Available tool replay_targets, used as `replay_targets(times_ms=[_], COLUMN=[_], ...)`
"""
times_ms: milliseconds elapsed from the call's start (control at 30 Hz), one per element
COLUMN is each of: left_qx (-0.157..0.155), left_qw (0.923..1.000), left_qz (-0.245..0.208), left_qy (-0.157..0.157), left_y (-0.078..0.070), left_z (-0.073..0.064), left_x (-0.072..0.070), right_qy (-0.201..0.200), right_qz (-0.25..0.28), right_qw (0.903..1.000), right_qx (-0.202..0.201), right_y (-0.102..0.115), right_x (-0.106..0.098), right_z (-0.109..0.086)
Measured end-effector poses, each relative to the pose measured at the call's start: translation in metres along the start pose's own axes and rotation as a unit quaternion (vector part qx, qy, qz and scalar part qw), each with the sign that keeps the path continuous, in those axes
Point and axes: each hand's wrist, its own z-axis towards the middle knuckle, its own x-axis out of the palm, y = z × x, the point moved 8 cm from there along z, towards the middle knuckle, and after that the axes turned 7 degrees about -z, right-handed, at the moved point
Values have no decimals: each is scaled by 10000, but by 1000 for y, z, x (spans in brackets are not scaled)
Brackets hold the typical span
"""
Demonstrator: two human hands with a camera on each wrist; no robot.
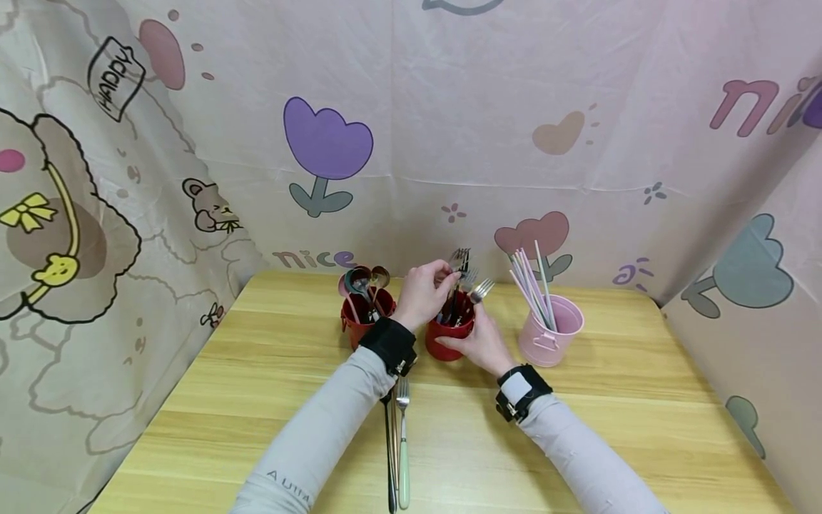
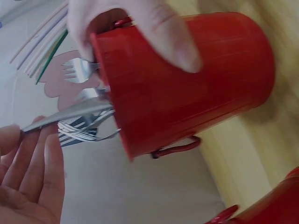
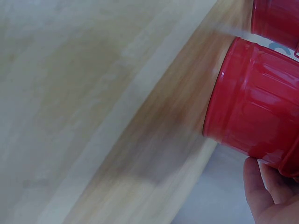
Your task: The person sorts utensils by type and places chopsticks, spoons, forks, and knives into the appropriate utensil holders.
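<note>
My left hand (image 1: 424, 294) is above a red bucket (image 1: 446, 348), pinching the upper end of a silver fork (image 2: 60, 113) between thumb and fingers. That fork, seen edge-on, still reaches into the bucket. Several other forks (image 1: 481, 290) stand in it with tines up. Around the bucket's right side, my right hand (image 1: 481, 344) grips the wall near the rim, its thumb (image 2: 184, 53) flat against the red side. In the right wrist view only some fingers (image 3: 257, 184) show, touching the bucket.
Left of it stands another red bucket (image 1: 355, 332) with several spoons. On the right, a pink bucket (image 1: 565, 314) holds thin straws or sticks. Long-handled cutlery, including a green-handled fork (image 1: 403, 457), lies on the wooden table (image 1: 257, 400) in front. A printed cloth hangs behind.
</note>
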Motion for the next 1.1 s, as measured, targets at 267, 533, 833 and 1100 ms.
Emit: replay_targets(times_ms=[267,533,833,1100], left_qx=[-330,-439,-294,-244], left_qw=[9976,9973,9970,9954], left_qz=[516,472,562,773], left_qy=[316,350,449,519], left_y=[22,30,29,32], left_z=[-9,-20,-36,-53], left_x=[5,-7,-22,-34], right_qy=[10,96,83,97], right_qz=[-37,98,229,170], right_qw=[9999,9999,9997,9998], right_qx=[95,21,-49,20], right_y=[0,-1,-1,-1], right_x=[1,2,2,2], right_z=[-1,1,1,0])
